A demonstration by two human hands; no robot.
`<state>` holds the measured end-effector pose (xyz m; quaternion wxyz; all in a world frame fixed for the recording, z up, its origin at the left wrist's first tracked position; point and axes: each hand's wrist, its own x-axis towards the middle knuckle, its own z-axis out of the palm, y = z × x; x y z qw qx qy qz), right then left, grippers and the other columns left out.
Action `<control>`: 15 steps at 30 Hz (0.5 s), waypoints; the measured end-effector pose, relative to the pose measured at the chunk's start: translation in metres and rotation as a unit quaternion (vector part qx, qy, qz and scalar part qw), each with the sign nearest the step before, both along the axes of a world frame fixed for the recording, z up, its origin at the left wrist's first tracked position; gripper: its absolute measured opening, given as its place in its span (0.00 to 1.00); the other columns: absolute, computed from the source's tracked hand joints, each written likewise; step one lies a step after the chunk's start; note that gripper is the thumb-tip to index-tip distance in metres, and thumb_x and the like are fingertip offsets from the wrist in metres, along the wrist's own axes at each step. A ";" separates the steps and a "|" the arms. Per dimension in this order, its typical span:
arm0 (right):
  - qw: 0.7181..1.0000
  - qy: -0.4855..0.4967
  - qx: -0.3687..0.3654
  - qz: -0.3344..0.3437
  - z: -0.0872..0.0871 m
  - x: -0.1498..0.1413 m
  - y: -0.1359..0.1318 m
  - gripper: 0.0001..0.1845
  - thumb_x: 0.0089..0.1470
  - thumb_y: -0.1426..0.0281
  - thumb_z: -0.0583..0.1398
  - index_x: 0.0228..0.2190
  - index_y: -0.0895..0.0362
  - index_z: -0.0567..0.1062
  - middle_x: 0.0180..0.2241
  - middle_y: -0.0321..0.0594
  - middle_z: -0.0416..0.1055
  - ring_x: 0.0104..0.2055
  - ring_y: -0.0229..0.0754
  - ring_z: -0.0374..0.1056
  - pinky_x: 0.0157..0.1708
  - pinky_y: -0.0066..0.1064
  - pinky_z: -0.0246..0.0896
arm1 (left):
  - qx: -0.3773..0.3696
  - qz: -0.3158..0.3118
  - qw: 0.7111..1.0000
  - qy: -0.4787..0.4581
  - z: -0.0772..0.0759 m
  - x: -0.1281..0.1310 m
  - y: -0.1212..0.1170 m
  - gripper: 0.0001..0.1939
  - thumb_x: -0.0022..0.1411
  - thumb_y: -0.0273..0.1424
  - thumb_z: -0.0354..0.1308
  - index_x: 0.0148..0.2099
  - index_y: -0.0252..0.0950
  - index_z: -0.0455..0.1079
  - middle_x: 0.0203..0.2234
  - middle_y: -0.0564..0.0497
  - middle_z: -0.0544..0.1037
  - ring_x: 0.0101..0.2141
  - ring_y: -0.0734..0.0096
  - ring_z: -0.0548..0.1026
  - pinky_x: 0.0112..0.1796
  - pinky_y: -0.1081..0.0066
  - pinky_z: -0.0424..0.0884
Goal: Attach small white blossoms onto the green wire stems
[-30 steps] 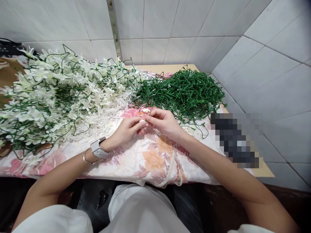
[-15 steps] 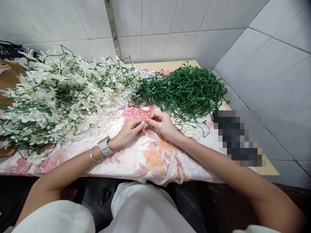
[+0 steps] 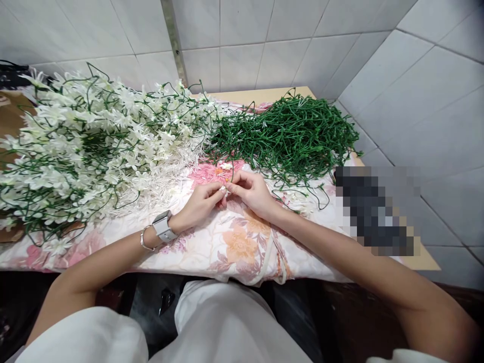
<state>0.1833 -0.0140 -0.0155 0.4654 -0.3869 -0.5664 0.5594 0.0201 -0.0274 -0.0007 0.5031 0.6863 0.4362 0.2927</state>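
My left hand point(image 3: 204, 201) and my right hand point(image 3: 251, 194) meet fingertip to fingertip over the flowered cloth point(image 3: 242, 244). Between their pinched fingers is a small white artificial flower point(image 3: 224, 188), mostly covered by the fingers. A thin green stem rises from the right fingertips. Just beyond the hands, a small white flower piece point(image 3: 227, 165) lies on a pink printed bloom. To the left spreads a large heap of white artificial flowers point(image 3: 124, 131) on green stems. Behind my right hand lies a pile of bare green plastic stems point(image 3: 298, 133).
Loose white stamen-like strands point(image 3: 162, 186) lie along the front of the flower heap. At the right edge of the table is a blurred-out dark object point(image 3: 372, 212). Tiled walls point(image 3: 242, 65) close off the back and right. Brown cardboard point(image 3: 13, 126) shows at far left.
The fingertips have shifted slightly and now cover more of the small white flower. Both hands stay together in the same place. The view has moved a little.
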 end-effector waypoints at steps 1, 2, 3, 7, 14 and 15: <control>1.000 -0.001 -0.004 -0.003 0.001 0.000 -0.001 0.19 0.44 0.58 0.66 0.19 0.56 0.67 0.20 0.31 0.62 0.23 0.33 0.58 0.25 0.28 0.54 | 0.013 -0.001 1.000 0.024 0.002 -0.001 0.001 0.14 0.63 0.33 0.48 0.25 0.34 0.62 0.20 0.55 0.66 0.23 0.77 0.63 0.28 0.74 0.58; 1.000 0.000 -0.010 -0.012 0.003 0.000 -0.001 0.18 0.46 0.58 0.65 0.19 0.56 0.67 0.19 0.32 0.62 0.23 0.33 0.57 0.25 0.28 0.54 | 0.030 -0.002 0.998 0.053 0.004 -0.001 0.002 0.14 0.62 0.32 0.48 0.24 0.34 0.60 0.18 0.56 0.64 0.22 0.77 0.61 0.27 0.73 0.56; 0.999 0.004 -0.014 -0.029 0.004 0.001 0.000 0.17 0.48 0.57 0.63 0.19 0.56 0.68 0.18 0.32 0.61 0.22 0.33 0.57 0.24 0.28 0.54 | 0.050 -0.006 0.995 0.088 0.006 -0.003 0.002 0.13 0.60 0.31 0.48 0.23 0.35 0.58 0.17 0.56 0.62 0.22 0.77 0.59 0.26 0.73 0.53; 0.987 -0.009 0.027 -0.158 0.006 0.009 0.011 0.13 0.54 0.61 0.58 0.23 0.55 0.69 0.20 0.32 0.61 0.23 0.34 0.56 0.25 0.28 0.55 | 0.148 -0.057 0.954 0.253 0.017 -0.010 0.003 0.15 0.56 0.30 0.52 0.19 0.35 0.55 0.13 0.57 0.57 0.18 0.78 0.53 0.24 0.71 0.46; 0.916 -0.255 0.268 -0.154 0.006 0.022 0.032 0.07 0.57 0.72 0.55 0.36 0.57 0.73 0.38 0.43 0.70 0.40 0.42 0.66 0.41 0.35 0.61 | 0.264 -0.012 0.859 0.440 0.041 -0.032 0.014 0.23 0.62 0.41 0.53 0.19 0.34 0.63 0.13 0.51 0.63 0.17 0.76 0.53 0.25 0.71 0.43; 0.895 -0.293 0.306 -0.141 0.006 0.021 0.033 0.09 0.57 0.73 0.54 0.37 0.57 0.74 0.40 0.45 0.71 0.44 0.44 0.65 0.44 0.38 0.60 | 0.274 0.012 0.847 0.456 0.043 -0.036 0.017 0.22 0.64 0.41 0.52 0.20 0.34 0.65 0.14 0.50 0.64 0.17 0.75 0.54 0.25 0.70 0.42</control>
